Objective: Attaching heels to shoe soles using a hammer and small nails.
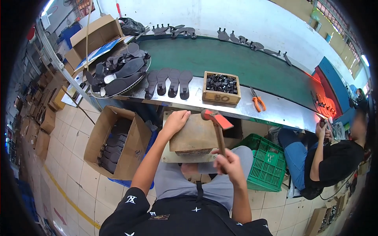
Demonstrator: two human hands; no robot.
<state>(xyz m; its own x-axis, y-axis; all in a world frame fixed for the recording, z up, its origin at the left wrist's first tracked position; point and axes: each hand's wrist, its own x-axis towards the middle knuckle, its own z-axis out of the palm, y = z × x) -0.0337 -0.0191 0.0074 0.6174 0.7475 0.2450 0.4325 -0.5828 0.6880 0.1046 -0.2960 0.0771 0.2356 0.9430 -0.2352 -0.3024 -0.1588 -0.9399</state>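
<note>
In front of me stands a squat block (193, 133) with a worn brown top, on a pale base. My left hand (176, 122) lies over its far left corner, back of the hand up. Its fingers are stretched along the edge, and I see nothing in them. My right hand (230, 167) is closed round the wooden handle of a hammer (219, 135). The hammer is raised above the block's right side, its head partly red. Beyond the block, several dark shoe soles with heels (168, 83) lie side by side on the bench's metal edge.
A wooden box of small black pieces (221, 88) and orange-handled pliers (258, 100) lie on the bench beside a green conveyor belt (197, 55). A wire basket (136, 84) holds soles. A carton of soles (94, 145) stands left, a green crate (265, 165) right. A co-worker (334, 161) sits at far right.
</note>
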